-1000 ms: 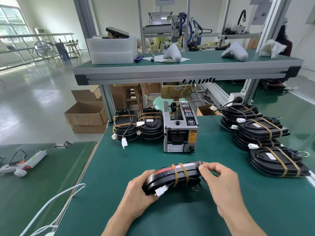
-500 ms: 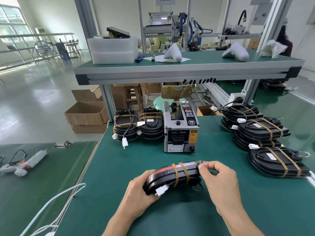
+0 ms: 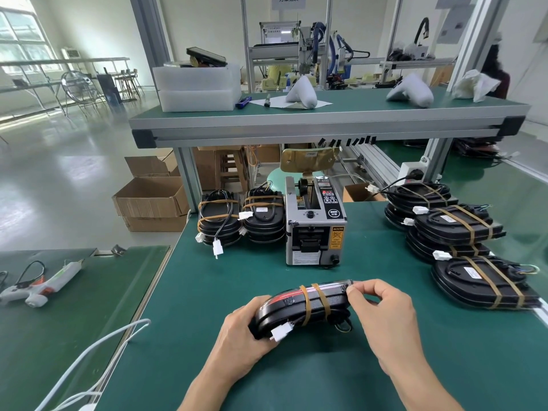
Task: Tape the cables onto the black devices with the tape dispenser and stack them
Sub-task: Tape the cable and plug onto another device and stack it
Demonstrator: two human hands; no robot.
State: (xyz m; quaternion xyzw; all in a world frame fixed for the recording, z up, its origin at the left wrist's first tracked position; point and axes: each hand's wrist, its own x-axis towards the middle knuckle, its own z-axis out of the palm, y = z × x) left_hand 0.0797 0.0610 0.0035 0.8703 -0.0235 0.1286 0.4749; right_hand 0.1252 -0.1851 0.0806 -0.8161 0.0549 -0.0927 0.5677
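Note:
A black device [image 3: 296,310] with a red stripe stands tilted on its edge on the green table [image 3: 207,292]. Two brown tape bands cross it and hold its black cable; a white connector [image 3: 281,332] hangs at its front. My left hand [image 3: 240,339] grips the device's left end. My right hand [image 3: 382,312] pinches its upper right corner with thumb and forefinger. The grey tape dispenser [image 3: 314,226] stands behind the device. Two stacks of taped devices [image 3: 240,221] sit left of the dispenser. More taped devices [image 3: 456,232] are stacked at the right.
A raised shelf [image 3: 326,126] spans above the table's back. A second green bench at the left holds a glue gun [image 3: 41,284]. A white cable [image 3: 98,354] runs along the table's left edge. Cardboard boxes [image 3: 151,203] stand on the floor.

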